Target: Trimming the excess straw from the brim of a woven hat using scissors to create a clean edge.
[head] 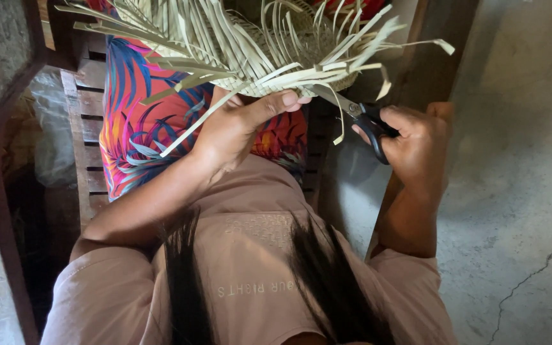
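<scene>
Left hand [237, 124] grips the woven basket [269, 57] from below; right hand [416, 144] clasps scissors [362, 118] beside it.

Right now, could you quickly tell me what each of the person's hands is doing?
Left hand: closed on the edge of the woven palm-leaf piece, thumb on top.
Right hand: closed on the black-handled scissors, blades at the loose strips.

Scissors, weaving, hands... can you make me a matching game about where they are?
Things:
1. scissors
2. woven piece
3. wooden chair
4. floor

Places or states:
a. grey and cracked
b. in the right hand
c. under the bright leaf-print cloth
d. held up by the left hand, loose strips sticking out

Pairs: 1-b, 2-d, 3-c, 4-a
</scene>
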